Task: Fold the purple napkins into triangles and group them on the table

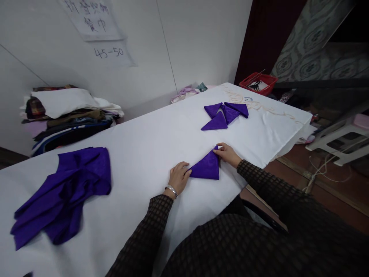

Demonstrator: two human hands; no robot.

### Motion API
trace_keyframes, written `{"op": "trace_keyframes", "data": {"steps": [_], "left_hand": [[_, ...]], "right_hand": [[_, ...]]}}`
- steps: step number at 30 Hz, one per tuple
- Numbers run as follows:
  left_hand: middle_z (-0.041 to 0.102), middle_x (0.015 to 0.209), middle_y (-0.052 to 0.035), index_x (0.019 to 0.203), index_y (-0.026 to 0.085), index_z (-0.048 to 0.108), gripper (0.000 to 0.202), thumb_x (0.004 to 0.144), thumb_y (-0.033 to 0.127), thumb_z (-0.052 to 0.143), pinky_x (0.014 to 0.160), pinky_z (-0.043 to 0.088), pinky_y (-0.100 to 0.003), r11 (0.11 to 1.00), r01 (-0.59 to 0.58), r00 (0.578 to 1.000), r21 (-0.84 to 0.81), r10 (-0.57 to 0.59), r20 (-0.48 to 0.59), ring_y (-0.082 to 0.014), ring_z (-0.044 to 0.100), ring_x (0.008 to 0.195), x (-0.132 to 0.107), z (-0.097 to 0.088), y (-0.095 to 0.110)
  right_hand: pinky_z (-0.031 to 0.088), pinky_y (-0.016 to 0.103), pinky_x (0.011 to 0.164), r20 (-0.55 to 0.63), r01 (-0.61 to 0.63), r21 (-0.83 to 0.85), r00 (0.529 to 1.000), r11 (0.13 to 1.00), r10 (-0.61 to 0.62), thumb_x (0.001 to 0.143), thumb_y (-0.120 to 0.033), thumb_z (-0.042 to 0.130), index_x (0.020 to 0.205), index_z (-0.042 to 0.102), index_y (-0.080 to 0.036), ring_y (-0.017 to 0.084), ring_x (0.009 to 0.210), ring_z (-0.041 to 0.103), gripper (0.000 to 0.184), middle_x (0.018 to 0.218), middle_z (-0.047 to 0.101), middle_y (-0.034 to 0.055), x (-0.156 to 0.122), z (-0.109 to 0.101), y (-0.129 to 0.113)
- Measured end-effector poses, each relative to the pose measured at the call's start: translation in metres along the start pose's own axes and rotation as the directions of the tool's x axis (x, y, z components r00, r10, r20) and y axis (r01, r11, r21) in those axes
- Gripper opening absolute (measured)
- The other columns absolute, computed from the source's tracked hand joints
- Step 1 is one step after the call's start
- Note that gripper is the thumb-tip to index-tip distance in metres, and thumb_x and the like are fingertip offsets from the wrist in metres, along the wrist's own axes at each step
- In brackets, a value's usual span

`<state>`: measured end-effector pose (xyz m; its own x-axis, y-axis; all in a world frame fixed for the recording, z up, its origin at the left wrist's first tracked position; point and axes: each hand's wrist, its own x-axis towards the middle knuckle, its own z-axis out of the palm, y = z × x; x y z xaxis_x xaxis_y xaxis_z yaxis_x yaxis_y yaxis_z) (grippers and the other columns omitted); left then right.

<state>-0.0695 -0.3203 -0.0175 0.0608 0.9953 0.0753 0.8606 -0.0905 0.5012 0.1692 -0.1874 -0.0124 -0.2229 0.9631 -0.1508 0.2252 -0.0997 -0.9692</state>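
Observation:
A purple cloth napkin [206,168], folded into a triangle, lies flat on the white tablecloth [138,154] in front of me. My left hand [178,177], with a silver bracelet at the wrist, pinches its left corner. At the top corner, the thumb and fingers of my right hand [226,153] are closed on the cloth. Farther back lie several purple triangles [215,122] of folded cloth, partly overlapping. To the left is a loose, rumpled heap of purple cloth [69,192].
Behind the table's left edge rises a stack of folded fabrics [72,111]. A red basket [266,82] with scissors stands past the far end. At the right are a white plastic stool [340,136] and a tangled cord [313,177]. Handwritten paper signs [111,54] hang on the wall.

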Motion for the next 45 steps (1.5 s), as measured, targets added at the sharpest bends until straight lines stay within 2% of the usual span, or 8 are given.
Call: {"op": "trace_keyframes", "data": {"steps": [4,7,12,19,27,30,35,45], "left_hand": [[0.059,0.122,-0.0040,0.083,0.022,0.064,0.027,0.091,0.031,0.040,0.098,0.035,-0.046,1.000,0.000,1.000,0.006,-0.001,0.003,-0.0238,0.045,0.122,0.001,-0.001,0.000],[0.059,0.122,-0.0040,0.083,0.022,0.064,0.026,0.091,0.031,0.041,0.098,0.035,-0.045,1.000,0.000,1.000,0.005,-0.001,0.002,-0.0237,0.044,0.123,0.001,0.000,0.000],[0.060,0.121,-0.0039,0.081,0.022,0.064,0.026,0.091,0.031,0.042,0.098,0.035,-0.045,1.000,-0.009,0.999,-0.009,0.009,-0.031,-0.0231,0.045,0.122,0.000,0.004,-0.002],[0.061,0.118,-0.0058,0.076,0.021,0.063,0.023,0.087,0.033,0.048,0.097,0.038,-0.044,0.998,0.018,0.990,-0.055,-0.026,-0.137,-0.0226,0.051,0.115,-0.001,0.009,-0.005],[0.061,0.113,-0.0080,0.072,0.019,0.058,0.018,0.084,0.032,0.053,0.094,0.043,-0.041,0.990,0.025,0.959,-0.142,-0.064,-0.277,-0.0218,0.055,0.108,-0.003,0.010,-0.007],[0.061,0.111,-0.0082,0.070,0.019,0.058,0.021,0.085,0.029,0.050,0.096,0.042,-0.042,0.991,0.025,0.962,-0.128,-0.058,-0.265,-0.0224,0.053,0.111,-0.003,0.011,-0.008],[0.061,0.115,-0.0061,0.074,0.020,0.061,0.022,0.088,0.027,0.046,0.099,0.037,-0.045,0.995,0.064,0.980,-0.078,-0.077,-0.181,-0.0231,0.048,0.118,-0.003,0.010,-0.007],[0.061,0.118,-0.0048,0.075,0.021,0.063,0.027,0.090,0.028,0.042,0.101,0.034,-0.046,0.993,0.104,0.984,-0.049,-0.109,-0.138,-0.0225,0.045,0.123,-0.004,0.007,-0.001]], "right_hand": [[0.032,0.020,0.035,-0.012,0.042,-0.112,0.999,0.993,-0.044,0.066,-0.036,0.072,0.095,0.056,-0.021,0.009,0.041,0.050,0.037,0.055,0.056,-0.0069,0.009,-0.001,0.003],[0.031,0.020,0.035,-0.017,0.056,-0.125,0.998,0.991,-0.058,0.068,-0.034,0.070,0.094,0.055,-0.020,0.009,0.040,0.048,0.032,0.053,0.054,-0.0078,0.014,-0.002,0.001],[0.028,0.019,0.034,0.031,-0.018,-0.070,0.999,0.997,0.020,0.073,-0.027,0.063,0.097,0.053,-0.019,0.007,0.038,0.043,0.028,0.052,0.050,-0.0089,0.017,-0.003,-0.007],[0.030,0.020,0.036,0.095,0.044,-0.067,0.995,0.997,-0.037,0.072,-0.021,0.060,0.094,0.056,-0.017,0.006,0.039,0.039,0.023,0.059,0.051,-0.0071,0.023,-0.005,-0.004],[0.035,0.022,0.042,0.111,0.122,-0.067,0.987,0.990,-0.114,0.067,-0.030,0.063,0.094,0.058,-0.017,0.008,0.047,0.044,0.030,0.067,0.055,-0.0042,0.031,-0.010,0.006],[0.042,0.024,0.051,0.099,0.195,-0.140,0.978,0.971,-0.182,0.068,-0.033,0.063,0.095,0.060,-0.016,0.011,0.056,0.050,0.032,0.071,0.058,-0.0019,0.034,-0.011,0.011],[0.047,0.031,0.070,0.084,0.304,-0.279,0.953,0.911,-0.292,0.070,-0.030,0.065,0.097,0.064,-0.016,0.015,0.073,0.057,0.031,0.081,0.063,0.0027,0.036,-0.012,0.019],[0.047,0.031,0.067,0.151,0.437,-0.467,0.896,0.769,-0.418,0.075,-0.025,0.062,0.097,0.066,-0.017,0.016,0.069,0.056,0.025,0.082,0.065,0.0037,0.035,-0.010,0.017]]}}
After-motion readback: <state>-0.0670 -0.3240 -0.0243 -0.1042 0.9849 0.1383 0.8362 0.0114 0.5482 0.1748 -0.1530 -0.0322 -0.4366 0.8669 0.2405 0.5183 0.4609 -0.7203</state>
